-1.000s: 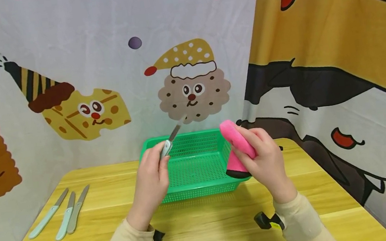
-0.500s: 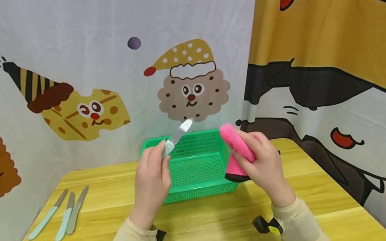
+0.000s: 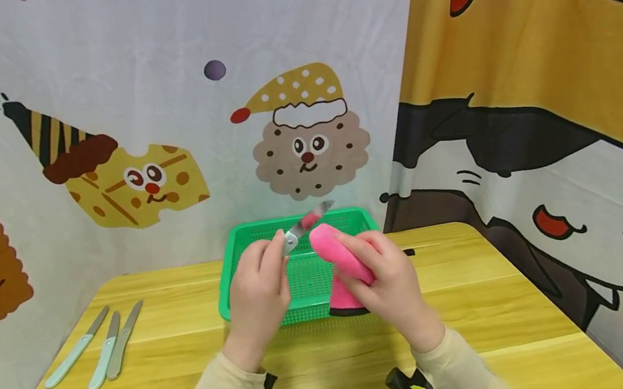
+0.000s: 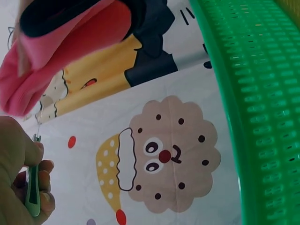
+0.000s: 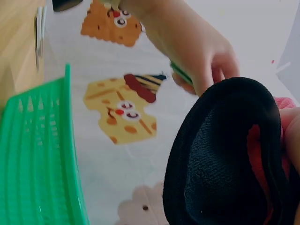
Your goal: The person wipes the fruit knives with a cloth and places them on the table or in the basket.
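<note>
My left hand (image 3: 259, 292) grips a small fruit knife by its mint-green handle (image 3: 291, 242); the blade (image 3: 314, 216) points up and to the right, with a pink patch showing on it. Close to its right, my right hand (image 3: 388, 276) pinches a folded pink cloth (image 3: 343, 259) with a black hem. In the head view a gap shows between cloth and blade. The right wrist view shows the black rim (image 5: 183, 168) as a wide opening with a dark lining. Behind both hands stands a green plastic basket (image 3: 230, 289).
Three knives lie on the left of the wooden table (image 3: 192, 365): one with a mint handle (image 3: 72, 360), another mint one (image 3: 102, 366) and a greyish one (image 3: 122, 344). A printed curtain (image 3: 143, 59) hangs behind the table.
My right hand has moved left with the pink cloth, nearer the knife. The left hand has shifted slightly right, and the blade has tipped lower to the right.
</note>
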Motion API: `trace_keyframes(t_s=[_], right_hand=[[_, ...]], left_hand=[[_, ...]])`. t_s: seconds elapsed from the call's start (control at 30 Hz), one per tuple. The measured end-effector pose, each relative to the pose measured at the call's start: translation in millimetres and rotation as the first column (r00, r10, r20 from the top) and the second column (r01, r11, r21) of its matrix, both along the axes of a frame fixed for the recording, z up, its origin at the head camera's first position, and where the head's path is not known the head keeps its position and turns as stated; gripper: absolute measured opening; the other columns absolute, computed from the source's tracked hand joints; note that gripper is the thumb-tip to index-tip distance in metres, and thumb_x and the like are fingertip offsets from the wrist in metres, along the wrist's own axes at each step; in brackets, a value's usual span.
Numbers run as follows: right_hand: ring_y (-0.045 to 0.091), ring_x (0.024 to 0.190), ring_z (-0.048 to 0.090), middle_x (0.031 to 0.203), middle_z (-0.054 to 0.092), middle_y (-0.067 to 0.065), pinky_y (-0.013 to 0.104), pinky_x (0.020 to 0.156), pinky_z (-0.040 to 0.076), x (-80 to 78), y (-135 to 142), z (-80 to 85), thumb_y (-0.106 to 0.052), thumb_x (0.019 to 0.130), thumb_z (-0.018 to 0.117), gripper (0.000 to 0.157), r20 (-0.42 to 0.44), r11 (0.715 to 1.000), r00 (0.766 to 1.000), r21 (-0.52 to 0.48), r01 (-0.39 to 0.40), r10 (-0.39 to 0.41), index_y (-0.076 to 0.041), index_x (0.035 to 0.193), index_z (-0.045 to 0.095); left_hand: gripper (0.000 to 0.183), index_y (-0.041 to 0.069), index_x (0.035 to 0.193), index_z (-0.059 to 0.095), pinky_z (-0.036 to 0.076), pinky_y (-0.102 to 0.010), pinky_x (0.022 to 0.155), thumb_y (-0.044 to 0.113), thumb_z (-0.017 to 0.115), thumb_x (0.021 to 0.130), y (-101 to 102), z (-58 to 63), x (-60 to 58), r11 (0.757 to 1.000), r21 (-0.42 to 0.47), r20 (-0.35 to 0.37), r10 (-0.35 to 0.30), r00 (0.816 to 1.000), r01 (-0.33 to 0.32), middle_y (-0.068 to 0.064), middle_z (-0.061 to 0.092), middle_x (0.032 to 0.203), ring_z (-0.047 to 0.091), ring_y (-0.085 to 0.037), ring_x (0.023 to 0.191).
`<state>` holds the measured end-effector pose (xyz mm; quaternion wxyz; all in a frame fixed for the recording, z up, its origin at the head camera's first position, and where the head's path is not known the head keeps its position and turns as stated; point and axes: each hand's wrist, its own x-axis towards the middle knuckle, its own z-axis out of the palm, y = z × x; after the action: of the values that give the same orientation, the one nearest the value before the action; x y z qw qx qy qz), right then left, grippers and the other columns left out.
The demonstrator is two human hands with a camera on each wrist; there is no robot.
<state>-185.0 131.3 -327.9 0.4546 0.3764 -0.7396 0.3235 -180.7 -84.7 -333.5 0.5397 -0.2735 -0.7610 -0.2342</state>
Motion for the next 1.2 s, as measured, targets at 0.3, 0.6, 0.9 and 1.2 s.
trace_keyframes(t_s=[0.3,0.6,0.9,1.2], right_hand=[[0.023,0.081,0.062,0.098,0.063,0.009,0.036,0.063,0.052,-0.9,-24.3,-3.8,-0.033,0.097,0.061,0.033,-0.025,1.0,1.0,0.018,0.001,0.0,-0.017,0.126,0.066],[0.024,0.081,0.064,0.096,0.063,0.008,0.039,0.065,0.052,-3.0,-22.8,-2.4,-0.018,0.083,0.075,0.043,-0.031,0.998,0.997,0.02,0.066,-0.065,-0.02,0.125,0.067],[0.023,0.078,0.059,0.094,0.061,0.009,0.039,0.06,0.048,-6.5,-7.8,3.0,-0.014,0.081,0.078,0.049,-0.013,0.992,0.992,-0.018,0.125,-0.125,-0.021,0.127,0.066],[0.022,0.073,0.057,0.091,0.06,0.01,0.038,0.056,0.045,-9.5,6.3,2.7,-0.01,0.079,0.076,0.045,-0.01,0.98,0.983,-0.086,0.179,-0.181,-0.018,0.123,0.07]], left_hand=[[0.011,-0.004,0.106,0.062,0.056,-0.04,0.067,-0.002,0.062,0.095,12.1,-5.1,0.4,0.999,-0.029,-0.02,-0.026,0.999,0.026,-0.015,0.058,0.09,0.059,-0.03,0.079],[0.018,-0.004,0.105,0.062,0.054,-0.04,0.062,0.01,0.051,0.104,14.8,-8.0,1.8,0.999,-0.008,-0.065,-0.054,0.996,0.054,-0.014,0.057,0.09,0.058,-0.03,0.076],[0.027,-0.008,0.118,0.064,0.056,-0.04,0.067,0.011,0.05,0.104,11.4,-9.8,4.1,0.999,-0.012,-0.067,-0.038,0.997,0.037,-0.017,0.061,0.092,0.06,-0.03,0.08],[0.028,-0.009,0.117,0.064,0.056,-0.038,0.067,0.011,0.05,0.105,5.9,-13.8,4.9,0.999,-0.014,-0.071,-0.046,0.996,0.045,-0.016,0.061,0.091,0.059,-0.029,0.078]])
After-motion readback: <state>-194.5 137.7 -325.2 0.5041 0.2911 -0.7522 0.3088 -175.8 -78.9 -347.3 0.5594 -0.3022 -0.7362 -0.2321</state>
